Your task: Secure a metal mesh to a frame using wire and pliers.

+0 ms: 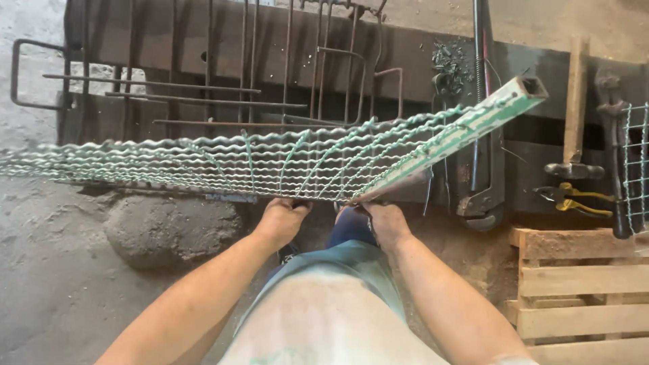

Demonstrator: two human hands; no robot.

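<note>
Hands meet at the near edge of a wire mesh panel (270, 159), which hangs level in front of the person and stretches far off to the left of both hands. The left hand (280, 220) curls its fingers up over that edge, closed on the wire. The right hand (384, 222) sits just beside it, gripping the spot where the mesh joins a square tube (473, 122); that tube, painted pale green and white, runs from the right hand up and away to the right, its open end pointing outward. The two hands are close together, only a narrow gap between them.

Beyond the hands, under and behind the mesh, lies a dark steel bench (419, 54) with thin rods (203, 101) and bent bars scattered over it. Right of the right hand, a long black tool (481, 101) lies across the bench. Further right rests a hammer (574, 122) with a wooden handle, and near its head a pair of yellow-handled pliers (574, 199). At the far right edge shows a second bit of mesh (635, 169). Below that, to the right of the right forearm, stands a wooden pallet (581, 290). Left of the left hand, a rounded rock (169, 226) sits on the dirt floor (54, 284).
</note>
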